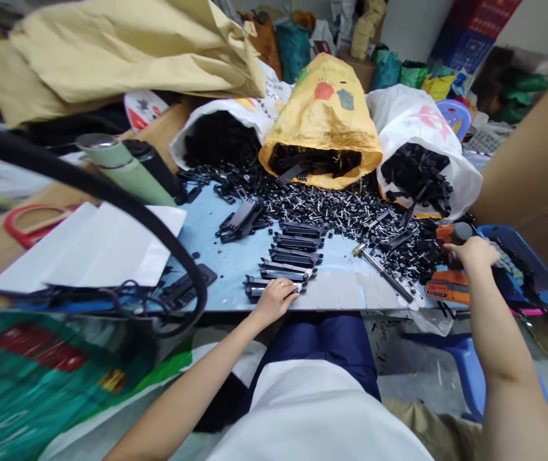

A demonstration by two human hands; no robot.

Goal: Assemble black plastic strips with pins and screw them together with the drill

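Two bare hands reach over the near edge of a light-blue tabletop (pixel 235 262). The left hand (pixel 276 298) lies on the closest of five slim black parts (pixel 296 257), hiding some of it; I cannot tell whether the fingers pinch it or merely rest there. The right hand (pixel 476 253) is wrapped around the handle of an orange-and-black cordless tool (pixel 447 287), its blocky base showing below; the tool's front end blurs into dark clutter.

The black parts lie parallel at mid-table, one behind another, long and straight with knobby ends and a dull plastic sheen. To their right are flat grey sheets (pixel 331 291) and a hammer (pixel 383 273) with a brassy head, metal shaft and dark grip. Farther back spreads a heap of small black pieces (pixel 336 208), too fine to tell apart. Behind it, a creased yellow sack (pixel 322 115) gapes between two white sacks (pixel 399 109), the depths of all three lost in shadow.
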